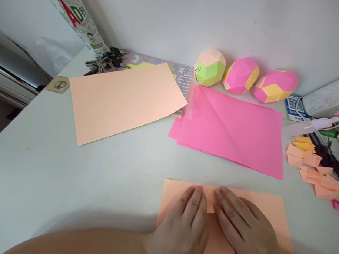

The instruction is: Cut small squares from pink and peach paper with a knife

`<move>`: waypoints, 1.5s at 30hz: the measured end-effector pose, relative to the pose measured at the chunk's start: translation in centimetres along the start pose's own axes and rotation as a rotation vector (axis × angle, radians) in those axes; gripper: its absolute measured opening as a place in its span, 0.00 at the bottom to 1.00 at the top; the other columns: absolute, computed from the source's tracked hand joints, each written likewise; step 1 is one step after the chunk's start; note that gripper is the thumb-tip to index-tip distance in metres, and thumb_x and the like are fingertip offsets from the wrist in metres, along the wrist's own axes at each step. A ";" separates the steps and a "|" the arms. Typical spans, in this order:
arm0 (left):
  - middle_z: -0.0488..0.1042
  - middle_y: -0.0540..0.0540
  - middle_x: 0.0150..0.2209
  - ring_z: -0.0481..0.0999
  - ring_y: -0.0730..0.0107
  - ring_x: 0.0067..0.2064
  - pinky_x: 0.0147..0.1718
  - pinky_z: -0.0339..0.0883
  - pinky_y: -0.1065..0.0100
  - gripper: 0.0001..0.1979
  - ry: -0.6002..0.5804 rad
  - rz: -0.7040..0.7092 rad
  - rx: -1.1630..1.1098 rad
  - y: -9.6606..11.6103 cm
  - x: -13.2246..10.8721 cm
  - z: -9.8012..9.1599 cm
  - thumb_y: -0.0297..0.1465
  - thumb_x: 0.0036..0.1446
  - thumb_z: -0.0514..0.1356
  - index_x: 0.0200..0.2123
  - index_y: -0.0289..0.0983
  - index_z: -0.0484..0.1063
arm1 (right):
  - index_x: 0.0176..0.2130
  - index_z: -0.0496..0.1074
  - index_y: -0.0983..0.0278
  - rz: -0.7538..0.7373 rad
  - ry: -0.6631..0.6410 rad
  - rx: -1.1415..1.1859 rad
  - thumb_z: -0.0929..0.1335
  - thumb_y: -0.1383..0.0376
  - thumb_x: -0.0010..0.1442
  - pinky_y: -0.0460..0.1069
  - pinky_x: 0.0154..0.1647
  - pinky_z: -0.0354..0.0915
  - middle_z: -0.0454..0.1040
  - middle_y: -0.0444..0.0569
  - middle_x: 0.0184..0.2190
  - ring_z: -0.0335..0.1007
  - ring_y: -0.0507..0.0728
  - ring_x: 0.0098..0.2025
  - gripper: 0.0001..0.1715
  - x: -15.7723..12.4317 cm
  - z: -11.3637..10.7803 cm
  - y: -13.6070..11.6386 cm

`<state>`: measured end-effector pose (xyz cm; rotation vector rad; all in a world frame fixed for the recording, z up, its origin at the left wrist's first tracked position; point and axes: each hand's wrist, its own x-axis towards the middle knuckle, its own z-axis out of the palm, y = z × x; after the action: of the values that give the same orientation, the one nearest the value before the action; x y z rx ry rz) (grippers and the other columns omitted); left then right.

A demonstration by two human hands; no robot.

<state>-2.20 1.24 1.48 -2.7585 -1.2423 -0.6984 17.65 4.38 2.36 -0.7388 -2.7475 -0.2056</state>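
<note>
A peach sheet of paper (278, 216) lies at the bottom of the head view, with its top part folded over into a strip between the hands. My left hand (186, 222) presses on the strip, its fingers close together and pointing at the far edge. Beside it, my right hand (242, 220) holds down the same sheet, fingertips near the far edge. A narrow gap parts the two hands. Both thumbs are hidden.
Another peach sheet (124, 102) lies at the back left, near keys (106, 61) and a bottle (81, 24). Pink sheets (242, 128) lie beyond the hands, before three paper balls (241, 75). Folded peach pieces (318, 175) are at the right.
</note>
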 end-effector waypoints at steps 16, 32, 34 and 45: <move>0.76 0.35 0.44 0.73 0.53 0.49 0.57 0.55 0.51 0.13 -0.068 0.022 0.060 0.1 0.2 -0.4 0.22 0.53 0.52 0.39 0.27 0.73 | 0.38 0.74 0.72 0.024 0.006 0.016 0.56 0.79 0.60 0.55 0.38 0.68 0.79 0.60 0.41 0.74 0.65 0.46 0.20 0.3 -0.4 -0.4; 0.73 0.40 0.51 0.69 0.54 0.52 0.55 0.49 0.51 0.13 -0.271 0.140 0.075 -0.5 0.2 -0.3 0.37 0.58 0.56 0.42 0.36 0.74 | 0.35 0.74 0.71 0.086 0.024 0.033 0.60 0.76 0.60 0.56 0.37 0.70 0.78 0.63 0.40 0.73 0.66 0.47 0.15 -0.3 0.0 -0.8; 0.72 0.41 0.52 0.69 0.54 0.53 0.55 0.50 0.50 0.14 -0.274 0.167 0.075 -0.6 0.3 -0.2 0.39 0.58 0.58 0.43 0.37 0.74 | 0.33 0.73 0.70 0.110 0.045 0.032 0.63 0.74 0.60 0.56 0.37 0.70 0.78 0.62 0.39 0.73 0.65 0.46 0.09 -0.3 0.0 -0.8; 0.62 0.41 0.61 0.66 0.49 0.50 0.46 0.56 0.52 0.22 -0.383 0.252 0.019 -1.7 0.8 -0.4 0.42 0.42 0.69 0.41 0.40 0.74 | 0.42 0.66 0.63 0.610 0.139 0.995 0.50 0.60 0.69 0.48 0.22 0.64 0.66 0.45 0.25 0.64 0.53 0.24 0.21 0.4 -0.3 1.9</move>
<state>-3.13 2.90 1.88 -3.0502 -0.9050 -0.1414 18.39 6.17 2.94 -1.0892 -1.9512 1.0824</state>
